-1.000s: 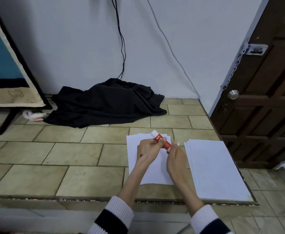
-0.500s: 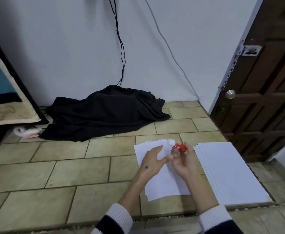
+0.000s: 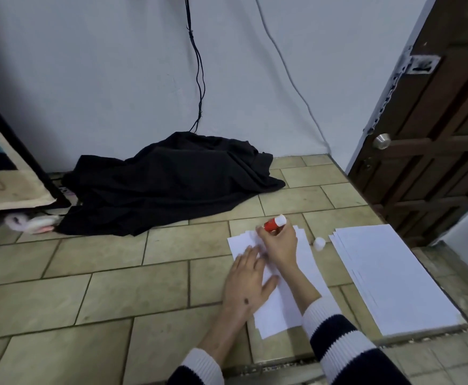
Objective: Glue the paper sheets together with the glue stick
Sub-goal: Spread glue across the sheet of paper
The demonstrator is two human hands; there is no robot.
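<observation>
A small pile of white paper sheets [image 3: 282,307] lies on the tiled floor in front of me. My left hand [image 3: 245,282] rests flat on its left part with the fingers spread. My right hand [image 3: 278,244] grips the red glue stick [image 3: 273,224] over the far left corner of the pile, its white bottom end pointing up and to the right. The stick's lower tip is hidden by my fingers. Its white cap [image 3: 319,243] sits on the floor just right of the pile. A bigger stack of white sheets [image 3: 388,276] lies further right.
A heap of black cloth [image 3: 169,184] lies against the wall behind the sheets. A dark wooden door [image 3: 432,140] stands at the right. At the left leans a framed board [image 3: 7,173], with a pink and white object [image 3: 30,222] under it. Cables [image 3: 198,65] hang down the wall.
The cap has come off the glue stick and now lies on the floor. My left hand has let go of the stick and laid itself flat on the pile. My right hand has lowered the stick to the sheet.
</observation>
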